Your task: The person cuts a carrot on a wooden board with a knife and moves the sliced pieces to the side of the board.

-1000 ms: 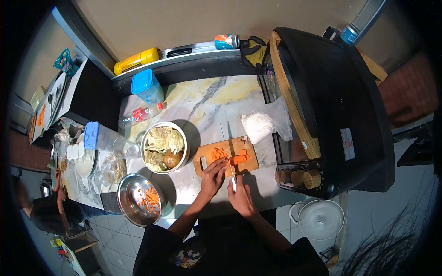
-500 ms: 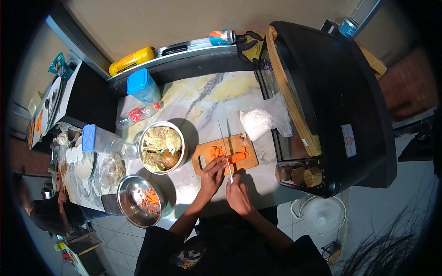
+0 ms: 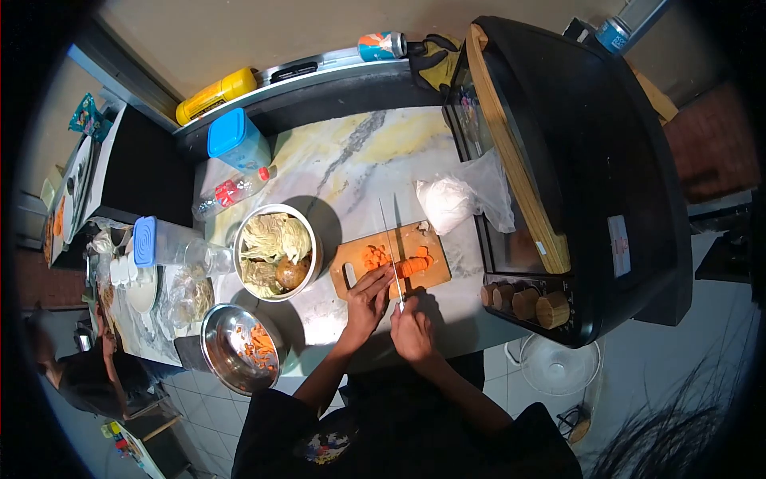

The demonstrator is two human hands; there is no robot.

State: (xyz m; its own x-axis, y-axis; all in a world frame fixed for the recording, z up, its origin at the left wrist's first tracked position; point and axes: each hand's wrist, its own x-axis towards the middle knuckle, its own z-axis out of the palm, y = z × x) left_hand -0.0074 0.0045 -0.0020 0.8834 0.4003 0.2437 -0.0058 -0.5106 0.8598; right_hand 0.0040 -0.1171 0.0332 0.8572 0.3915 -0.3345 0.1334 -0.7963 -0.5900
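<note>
A wooden cutting board lies on the marble counter in front of me. My right hand is closed round the handle of a long kitchen knife, its blade pointing away from me across the board. Under the blade lies a partly sliced carrot. The bent fingers of my left hand are pressed together on the carrot just left of the blade; the fingertips are partly hidden. Small diced carrot pieces sit beyond these fingers.
Left of the board stand a white bowl of cabbage and a steel bowl with carrot pieces. A plastic bag of white stuff touches the board's far right side, beside a black oven. Another person is at far left.
The view has shifted slightly. My hands, the knife and the carrot keep nearly the same places on the board.
</note>
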